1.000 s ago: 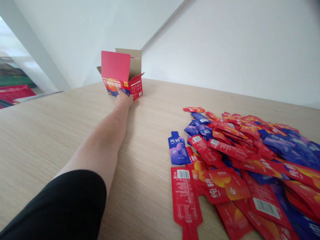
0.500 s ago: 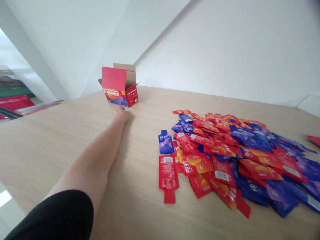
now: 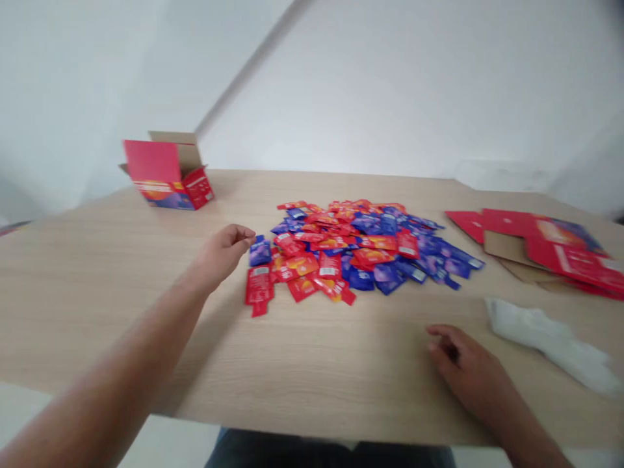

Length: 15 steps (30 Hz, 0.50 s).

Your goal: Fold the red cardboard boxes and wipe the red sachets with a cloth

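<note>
My left hand (image 3: pixel 223 255) hangs just above the table with its fingers loosely curled, holding nothing. Its fingertips are close to a blue sachet (image 3: pixel 260 252) at the left edge of a heap of red and blue spouted sachets (image 3: pixel 351 247). A red sachet (image 3: pixel 258 286) lies just below that blue one. My right hand (image 3: pixel 461 364) rests empty on the wood near the front edge of the table, close to a crumpled white cloth or plastic sheet (image 3: pixel 546 341). Standing at the far left is an open red printed carton (image 3: pixel 168 174), well away from both hands.
The light wood table (image 3: pixel 121 338) runs across the view, with a white wall behind it. Several flat red carton blanks (image 3: pixel 529 244) lie stacked at the right. Its front edge shows near the bottom of the view.
My left hand has let go of the carton and moved back toward the heap. The view has pulled back and my right hand has come into sight. The carton stands on the table.
</note>
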Motion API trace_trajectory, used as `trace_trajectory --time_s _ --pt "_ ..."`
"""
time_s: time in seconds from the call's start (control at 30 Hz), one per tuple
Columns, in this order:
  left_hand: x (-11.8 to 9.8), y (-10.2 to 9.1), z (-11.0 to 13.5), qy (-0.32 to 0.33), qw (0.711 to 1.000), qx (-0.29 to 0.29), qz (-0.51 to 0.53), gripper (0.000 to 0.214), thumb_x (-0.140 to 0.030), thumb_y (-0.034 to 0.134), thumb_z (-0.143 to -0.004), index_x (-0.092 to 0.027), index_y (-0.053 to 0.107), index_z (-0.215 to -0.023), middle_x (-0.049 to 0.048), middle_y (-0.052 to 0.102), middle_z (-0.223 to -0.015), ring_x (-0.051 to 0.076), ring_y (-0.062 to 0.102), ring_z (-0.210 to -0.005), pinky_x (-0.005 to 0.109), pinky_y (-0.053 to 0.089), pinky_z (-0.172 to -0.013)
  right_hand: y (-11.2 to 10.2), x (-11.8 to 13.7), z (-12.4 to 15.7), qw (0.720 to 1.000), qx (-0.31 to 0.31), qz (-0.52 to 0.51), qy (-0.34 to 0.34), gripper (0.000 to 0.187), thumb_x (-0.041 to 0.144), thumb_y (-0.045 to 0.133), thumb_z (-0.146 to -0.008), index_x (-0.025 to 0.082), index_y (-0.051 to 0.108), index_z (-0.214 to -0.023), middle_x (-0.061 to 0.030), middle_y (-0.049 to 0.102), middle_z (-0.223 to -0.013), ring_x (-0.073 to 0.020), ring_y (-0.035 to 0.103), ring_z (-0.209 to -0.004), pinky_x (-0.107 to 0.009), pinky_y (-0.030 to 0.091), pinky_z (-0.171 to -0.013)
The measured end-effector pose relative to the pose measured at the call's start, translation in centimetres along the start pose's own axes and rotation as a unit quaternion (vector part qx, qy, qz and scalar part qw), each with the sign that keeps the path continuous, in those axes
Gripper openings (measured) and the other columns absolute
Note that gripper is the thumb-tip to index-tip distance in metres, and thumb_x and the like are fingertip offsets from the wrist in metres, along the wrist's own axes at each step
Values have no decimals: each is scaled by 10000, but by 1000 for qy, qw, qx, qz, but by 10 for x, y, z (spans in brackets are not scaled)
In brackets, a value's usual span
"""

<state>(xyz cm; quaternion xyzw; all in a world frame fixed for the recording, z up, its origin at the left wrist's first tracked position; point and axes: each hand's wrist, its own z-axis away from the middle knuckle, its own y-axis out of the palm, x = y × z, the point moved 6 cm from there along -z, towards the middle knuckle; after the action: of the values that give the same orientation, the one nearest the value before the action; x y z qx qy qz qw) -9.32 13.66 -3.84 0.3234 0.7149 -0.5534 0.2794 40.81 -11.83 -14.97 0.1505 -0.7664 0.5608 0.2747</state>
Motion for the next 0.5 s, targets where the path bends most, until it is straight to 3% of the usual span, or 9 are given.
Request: trace_trajectory --time_s 0.13,0.23,0.33,0.5 --pt "-79 82 48 173 978 112 -2 206 -448 657 -847 -320 739 -985 29 816 -983 297 777 -937 448 647 -888 -23 26 -7 999 29 2 -36 299 402 535 -976 290 708 -1193 -22 734 -821 -283 739 -777 -432 590 -747" --pt "-116 125 62 251 962 104 -25 218 -430 640 -839 -318 752 -989 55 828 -1035 317 788 -991 480 657 -956 -49 12 -17 998 21 52 -40 336 395 541 -982 237 727 -1212 -33 748 -860 -248 726 -783 -386 580 -768" --pt "-128 143 65 308 949 54 -41 227 -394 623 -856 -316 766 -1014 69 824 -1051 326 792 -1025 507 656 -1014 -88 -27 -35 995 -11 100 -7 355 413 576 -976 225 743 -1226 -43 765 -895 -246 721 -784 -378 580 -764" --pt "-110 144 77 414 908 48 -43 249 -362 648 -879 -429 767 -1086 38 812 -1021 323 798 -942 518 689 -899 -171 -114 -92 968 -96 215 84 384 360 562 -1007 178 739 -1295 -137 792 -1122 -313 737 -1012 -447 575 -968"
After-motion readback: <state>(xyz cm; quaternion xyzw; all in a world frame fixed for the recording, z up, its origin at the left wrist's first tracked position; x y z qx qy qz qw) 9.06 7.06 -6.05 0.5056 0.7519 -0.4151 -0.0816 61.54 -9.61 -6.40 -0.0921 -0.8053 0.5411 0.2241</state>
